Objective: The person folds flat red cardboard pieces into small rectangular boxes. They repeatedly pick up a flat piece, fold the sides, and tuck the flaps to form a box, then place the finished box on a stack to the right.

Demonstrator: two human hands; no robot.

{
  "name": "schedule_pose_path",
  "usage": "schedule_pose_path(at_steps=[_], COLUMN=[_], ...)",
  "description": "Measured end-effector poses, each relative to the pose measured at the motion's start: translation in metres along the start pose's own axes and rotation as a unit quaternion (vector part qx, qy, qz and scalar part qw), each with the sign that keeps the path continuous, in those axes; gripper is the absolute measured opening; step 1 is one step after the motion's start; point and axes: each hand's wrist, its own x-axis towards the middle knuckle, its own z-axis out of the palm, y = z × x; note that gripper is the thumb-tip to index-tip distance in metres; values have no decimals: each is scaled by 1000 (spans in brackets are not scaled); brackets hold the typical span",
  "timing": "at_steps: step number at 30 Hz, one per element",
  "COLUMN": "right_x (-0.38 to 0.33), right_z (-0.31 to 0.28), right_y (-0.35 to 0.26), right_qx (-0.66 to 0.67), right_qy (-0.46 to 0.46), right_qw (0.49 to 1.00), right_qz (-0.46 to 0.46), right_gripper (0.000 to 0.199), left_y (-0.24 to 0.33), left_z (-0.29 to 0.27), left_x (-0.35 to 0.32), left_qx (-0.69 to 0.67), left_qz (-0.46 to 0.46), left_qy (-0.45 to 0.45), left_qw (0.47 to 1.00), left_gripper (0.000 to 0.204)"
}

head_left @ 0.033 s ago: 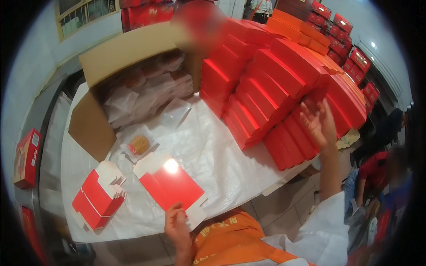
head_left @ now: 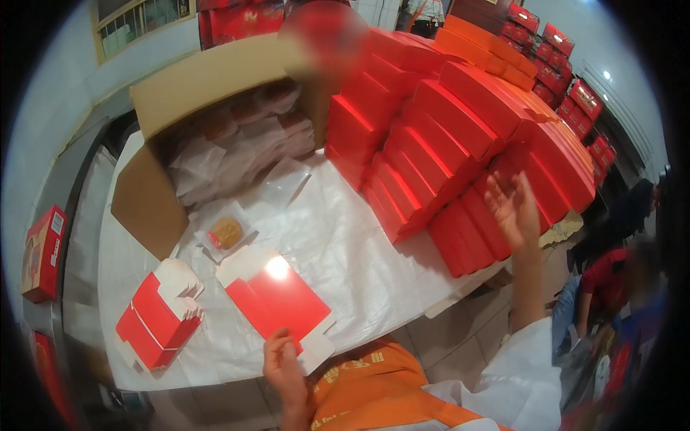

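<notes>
- Right hand (head_left: 517,215) sits slightly lower, fingers apart, right of the flat red carton (head_left: 279,298).
- Carton lies on white sheeting (head_left: 359,262), open rightward.
- Left hand (head_left: 284,366) curls at carton's near edge; grip unclear.

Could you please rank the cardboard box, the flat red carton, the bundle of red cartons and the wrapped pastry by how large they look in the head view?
1. Cardboard box
2. Flat red carton and bundle of red cartons: too close to rank surely
3. Wrapped pastry
</notes>
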Motion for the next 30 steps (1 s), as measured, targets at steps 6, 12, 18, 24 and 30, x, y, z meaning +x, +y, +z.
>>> schedule_pose_path(at_steps=[6, 12, 18, 24, 30], right_x=[-77, -136, -136, -131, -131], right_z=[18, 59, 65, 63, 51], right_y=[167, 297, 308, 302, 265], right_qx=[-404, -594, -598, -538, -411], right_qy=[-255, -520, -525, -538, -462], right_qw=[872, 575, 560, 616, 747], right_qz=[-109, -216, -230, -204, -241], right_gripper=[30, 55, 57, 52, 38], left_y=[-48, -77, -77, -33, -7], left_z=[-19, -21, -13, 2, 3], left_x=[26, 39, 47, 45, 58], left_qx=[261, 504, 499, 70, -166], left_qz=[102, 86, 110, 79, -21], left_qy=[75, 55, 93, 120, 113], left_qw=[957, 858, 855, 987, 979], left_gripper=[53, 74, 73, 49, 30])
